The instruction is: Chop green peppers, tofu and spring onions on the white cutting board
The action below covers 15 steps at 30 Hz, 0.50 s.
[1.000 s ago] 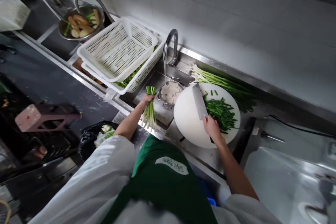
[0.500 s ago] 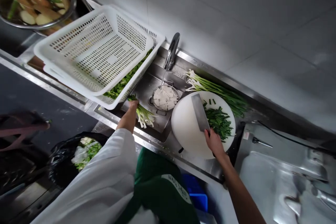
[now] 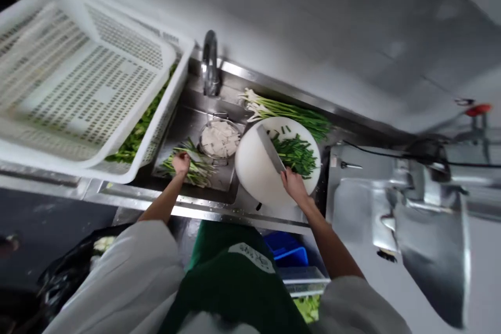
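In the head view my right hand (image 3: 295,185) is closed round the handle of a cleaver (image 3: 270,147). The blade rests over a round white cutting board (image 3: 253,167), beside a heap of chopped green onions (image 3: 298,156). My left hand (image 3: 181,163) reaches into the sink, its fingers curled on a bunch of green onions (image 3: 200,171). To the right of that bunch stands a round metal strainer with pale cut pieces (image 3: 219,138), perhaps tofu. Behind the board lie whole green onions (image 3: 289,112), white ends pointing left.
Stacked white plastic baskets (image 3: 104,95) stand at the left, with leafy greens (image 3: 143,130) between them. A faucet (image 3: 210,62) rises behind the sink (image 3: 188,99). To the right is a metal machine with a slanted plate (image 3: 434,255). Blue bins (image 3: 287,250) sit below the counter.
The view has shifted left to right, bringing the machine further in. My left hand has moved from the basket's edge deeper over the sink with the green onions. The cleaver stays on the board.
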Tool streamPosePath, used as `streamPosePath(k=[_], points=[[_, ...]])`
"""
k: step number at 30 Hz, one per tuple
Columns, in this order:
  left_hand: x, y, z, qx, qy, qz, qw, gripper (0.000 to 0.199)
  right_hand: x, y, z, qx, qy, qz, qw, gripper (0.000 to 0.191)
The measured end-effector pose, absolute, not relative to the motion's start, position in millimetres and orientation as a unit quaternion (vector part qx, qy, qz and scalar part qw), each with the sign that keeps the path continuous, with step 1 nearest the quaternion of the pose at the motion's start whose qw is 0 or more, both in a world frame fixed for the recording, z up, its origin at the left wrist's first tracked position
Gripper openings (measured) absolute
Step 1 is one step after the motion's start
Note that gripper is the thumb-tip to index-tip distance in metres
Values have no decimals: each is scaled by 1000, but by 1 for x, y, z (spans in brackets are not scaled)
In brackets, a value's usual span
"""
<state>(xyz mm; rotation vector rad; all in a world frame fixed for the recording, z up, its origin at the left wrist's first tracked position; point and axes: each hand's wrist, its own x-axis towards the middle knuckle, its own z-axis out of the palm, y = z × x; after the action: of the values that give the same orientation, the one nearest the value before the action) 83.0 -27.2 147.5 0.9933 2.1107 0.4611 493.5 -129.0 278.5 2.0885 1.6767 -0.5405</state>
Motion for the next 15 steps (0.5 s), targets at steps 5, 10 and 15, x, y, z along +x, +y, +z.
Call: streamPosePath(k=[5, 10, 15], points=[[157, -17, 197, 597, 689, 245, 330, 23, 497, -163, 311, 788, 564, -197, 148, 36], [284, 30, 238, 745, 537, 231, 321, 45, 528, -249, 325, 854, 483, -177, 72, 37], [400, 5, 233, 867, 391, 37, 307, 105, 555, -319, 312, 902, 391, -183, 24, 36]])
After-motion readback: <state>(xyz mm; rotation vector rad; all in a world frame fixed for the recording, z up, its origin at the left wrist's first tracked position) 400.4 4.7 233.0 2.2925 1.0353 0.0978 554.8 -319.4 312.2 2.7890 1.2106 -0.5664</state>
